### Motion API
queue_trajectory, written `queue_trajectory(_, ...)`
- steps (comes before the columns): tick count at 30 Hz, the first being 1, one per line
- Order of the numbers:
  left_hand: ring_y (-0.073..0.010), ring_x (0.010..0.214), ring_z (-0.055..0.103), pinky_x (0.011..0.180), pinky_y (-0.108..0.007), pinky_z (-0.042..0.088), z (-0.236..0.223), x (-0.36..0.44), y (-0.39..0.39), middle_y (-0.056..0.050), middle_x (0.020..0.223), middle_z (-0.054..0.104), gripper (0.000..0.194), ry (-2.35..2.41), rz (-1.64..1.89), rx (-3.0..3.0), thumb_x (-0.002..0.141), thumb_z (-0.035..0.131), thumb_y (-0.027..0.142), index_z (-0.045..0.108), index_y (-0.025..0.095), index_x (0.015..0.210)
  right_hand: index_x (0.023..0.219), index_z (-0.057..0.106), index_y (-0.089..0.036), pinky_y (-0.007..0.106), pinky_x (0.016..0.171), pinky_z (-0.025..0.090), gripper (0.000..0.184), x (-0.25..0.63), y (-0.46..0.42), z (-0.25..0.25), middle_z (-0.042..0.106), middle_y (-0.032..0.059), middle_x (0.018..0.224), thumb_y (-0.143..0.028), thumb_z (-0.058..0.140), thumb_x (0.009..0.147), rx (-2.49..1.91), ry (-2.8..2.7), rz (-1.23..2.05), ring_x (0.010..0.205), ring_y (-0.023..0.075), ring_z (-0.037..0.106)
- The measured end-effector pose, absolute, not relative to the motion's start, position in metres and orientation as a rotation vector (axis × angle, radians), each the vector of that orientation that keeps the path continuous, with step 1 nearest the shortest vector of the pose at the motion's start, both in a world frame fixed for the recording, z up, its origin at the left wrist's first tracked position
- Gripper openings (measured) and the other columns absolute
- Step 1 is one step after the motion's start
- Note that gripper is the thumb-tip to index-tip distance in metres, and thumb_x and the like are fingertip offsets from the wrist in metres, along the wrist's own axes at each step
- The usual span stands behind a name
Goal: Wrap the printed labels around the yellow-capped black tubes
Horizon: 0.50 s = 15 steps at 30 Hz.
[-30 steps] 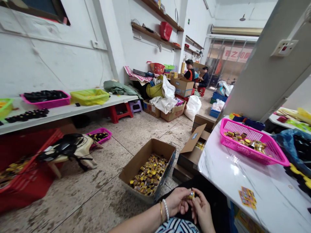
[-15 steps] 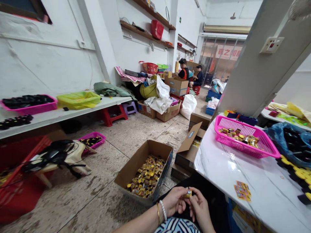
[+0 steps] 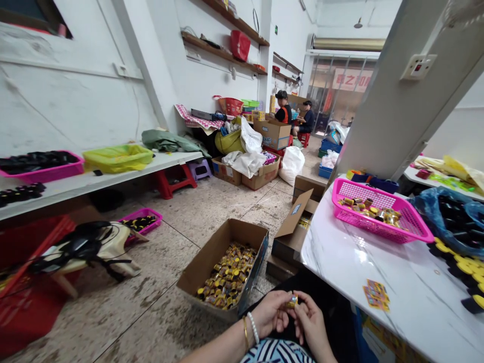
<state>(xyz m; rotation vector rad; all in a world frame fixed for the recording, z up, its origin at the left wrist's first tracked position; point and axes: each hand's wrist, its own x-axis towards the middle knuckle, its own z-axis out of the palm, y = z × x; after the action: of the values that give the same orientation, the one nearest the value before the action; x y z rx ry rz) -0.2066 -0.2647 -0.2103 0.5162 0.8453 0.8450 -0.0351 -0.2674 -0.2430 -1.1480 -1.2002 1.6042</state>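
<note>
Head view, looking down at the lap:

1. Left hand (image 3: 270,315) and right hand (image 3: 312,322) meet above a dark lap, their fingers (image 3: 300,302) curled close and pinching a small gold-and-yellow capped piece (image 3: 291,301).
2. Cardboard box (image 3: 223,239) on the floor, just ahead of the hands, holds a deep heap of matching capped pieces (image 3: 227,277), so a large lot appears left.
3. Pink mesh basket (image 3: 363,222) on the white marble worktop (image 3: 340,272) holds a far smaller scattering of capped pieces (image 3: 368,207).
4. Printed paper cards (image 3: 376,296) lie nearer the hands on that worktop, with a blue plastic bag (image 3: 423,206) beyond the basket.
</note>
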Motion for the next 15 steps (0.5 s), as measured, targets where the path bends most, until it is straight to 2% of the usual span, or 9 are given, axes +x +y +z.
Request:
queue_trajectory(4, -0.0104, 0.041, 0.06, 0.034, -0.017, 0.038, -0.212, -0.207, -0.265, -0.01, 0.077, 0.075, 0.06, 0.881, 0.82, 0.557, 0.078, 0.079, 0.068, 0.061, 0.013, 0.096, 0.129, 0.061, -0.017, 0.013, 0.03, 0.03, 0.062, -0.035, -0.268, -0.244, 0.054, -0.0082, 0.06, -0.063, 0.074, 0.088, -1.114, -1.229, 1.608, 0.036, 0.0064, 0.048)
queue_trajectory(7, -0.012, 0.043, 0.063, 0.036, -0.018, 0.04, -0.204, -0.218, -0.258, -0.012, 0.083, 0.078, 0.068, 0.875, 0.663, 0.658, 0.078, 0.074, 0.076, 0.062, 0.014, 0.104, 0.122, 0.063, -0.017, 0.012, 0.031, 0.028, 0.056, -0.036, -0.268, -0.242, 0.054, -0.008, 0.059, -0.063, 0.072, 0.09, -1.106, -1.244, 1.613, 0.035, 0.0053, 0.046)
queue_trajectory(11, -0.0131, 0.042, 0.062, 0.036, -0.019, 0.038, -0.191, -0.243, -0.24, -0.012, 0.08, 0.077, 0.082, 1.028, 0.562, 0.868, 0.068, 0.073, 0.087, 0.06, 0.014, 0.102, 0.122, 0.062, -0.016, 0.013, 0.029, 0.028, 0.064, -0.036, -0.27, -0.241, 0.058, -0.0061, 0.059, -0.069, 0.072, 0.087, -1.127, -1.227, 1.627, 0.035, 0.0075, 0.049)
queue_trajectory(15, -0.0137, 0.044, 0.063, 0.038, -0.018, 0.038, -0.19, -0.253, -0.236, -0.01, 0.081, 0.077, 0.079, 1.082, 0.547, 0.93, 0.066, 0.079, 0.082, 0.057, 0.017, 0.105, 0.125, 0.061, -0.015, 0.014, 0.028, 0.028, 0.074, -0.033, -0.27, -0.249, 0.059, -0.0057, 0.059, -0.075, 0.072, 0.083, -1.136, -1.202, 1.628, 0.033, 0.0087, 0.05)
